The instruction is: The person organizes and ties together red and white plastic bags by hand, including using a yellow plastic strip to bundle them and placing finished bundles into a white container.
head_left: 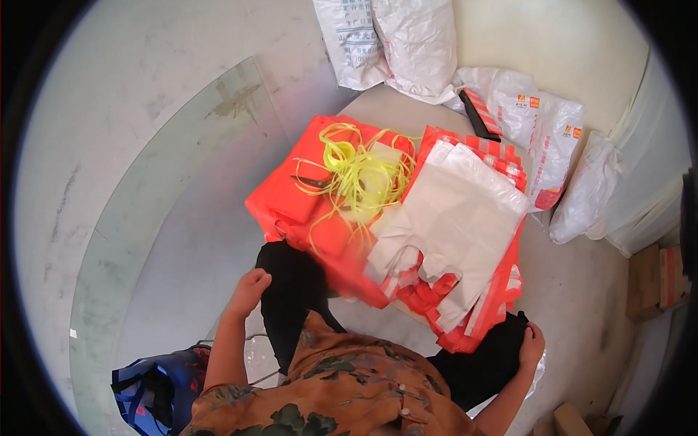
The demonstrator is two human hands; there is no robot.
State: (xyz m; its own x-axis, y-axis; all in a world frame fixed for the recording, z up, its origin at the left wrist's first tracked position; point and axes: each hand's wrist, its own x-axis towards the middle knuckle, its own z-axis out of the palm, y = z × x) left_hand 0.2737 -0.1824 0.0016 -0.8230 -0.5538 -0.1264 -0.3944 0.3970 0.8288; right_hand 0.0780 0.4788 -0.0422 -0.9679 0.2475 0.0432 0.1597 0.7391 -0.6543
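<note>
My left hand (251,289) is closed at the outer side of my left knee, its fingers curled against the black trousers (287,280). On the other side, my right hand (533,344) pinches a raised fold of the trousers at my right knee. In front of my knees stands a stack of red plastic bags (291,182). A tangle of yellow plastic strips (360,174) lies on it, with dark scissors-like snips (311,181) at its left. To the right is a fanned pile of white and red vest bags (465,211), its handles hanging toward me.
White woven sacks (418,47) stand against the back wall. More white printed bags (542,138) and a black object with a red-striped piece (478,116) are beyond the pile. A glass panel (109,254) curves along the left. A blue bag (149,392) sits by my left arm; cardboard boxes (643,283) stand right.
</note>
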